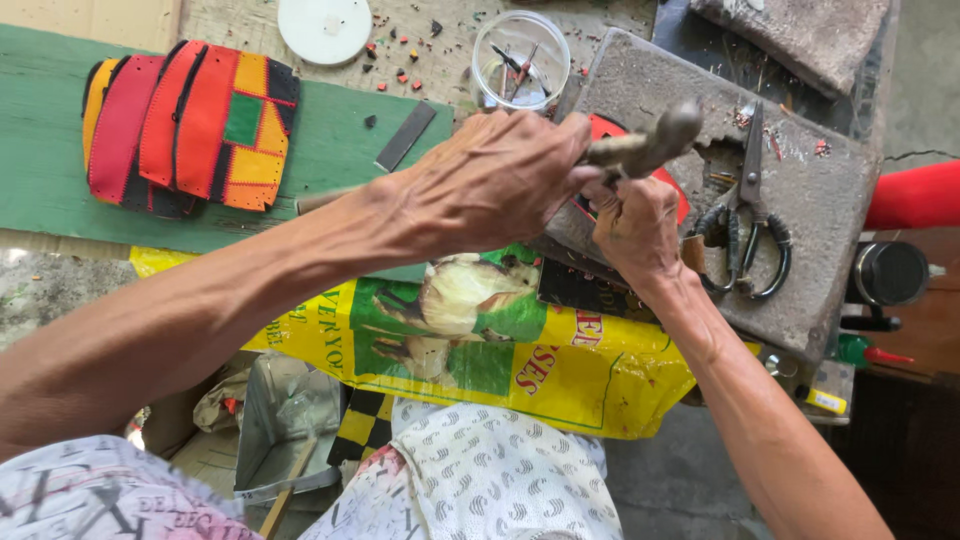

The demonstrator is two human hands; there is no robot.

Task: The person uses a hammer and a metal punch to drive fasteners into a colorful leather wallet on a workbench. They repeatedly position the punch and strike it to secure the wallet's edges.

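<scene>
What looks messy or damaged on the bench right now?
Small red and dark scraps lie scattered on the bench top beside the clear plastic cup. The grey stone block is pitted and chipped near the scissors. The left hand grips a worn hammer above the red piece.

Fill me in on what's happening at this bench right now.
A person works at a rough stone block. The left hand grips a hammer, its head raised just above a red piece that the right hand steadies on the block. Scissors lie on the block to the right. A stack of stitched red, orange and green pieces rests on a green board.
</scene>
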